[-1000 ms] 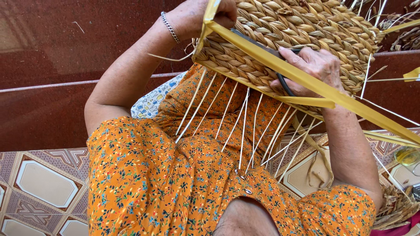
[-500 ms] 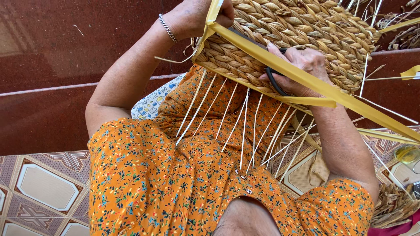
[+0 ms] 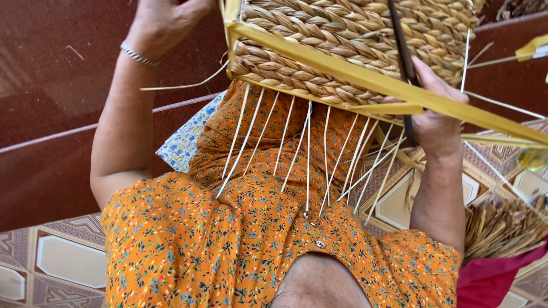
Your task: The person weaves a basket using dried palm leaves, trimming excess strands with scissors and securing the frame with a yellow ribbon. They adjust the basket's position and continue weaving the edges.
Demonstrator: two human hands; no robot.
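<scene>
Moved: woven basket [image 3: 354,45] now bigger along the top of the frame; right hand [image 3: 436,114] lower and further right than half a second ago; left hand [image 3: 165,23] further left.
Basket place: top middle to top right, held up over the lap, with a yellow strip [image 3: 365,77] slanting down to the right across it.
Right hand: at the right side, under the basket's lower edge, touching the yellow strip; fingers wrapped around a dark tool [image 3: 402,57], maybe scissors.
Tool's long line: almost straight up and down, from the right hand up across the weave to the top edge.
Left hand: top left, just beside the basket's left corner; fingers cut off by the frame edge, so cannot tell if gripping or loose. Silver bracelet [image 3: 136,55] on the wrist.
White strands [image 3: 308,154]: thin, hanging from the basket's lower edge down toward the orange dress [image 3: 228,245], fanned out a little.
Which way from the fingers: strands lie left of and below the right hand, right of and below the left hand.
Nearer hand: right hand, with the rightmost strands just beside it.
Nearby: dry straw bundle [image 3: 502,228] at lower right; tiled floor [image 3: 68,262] at lower left.
</scene>
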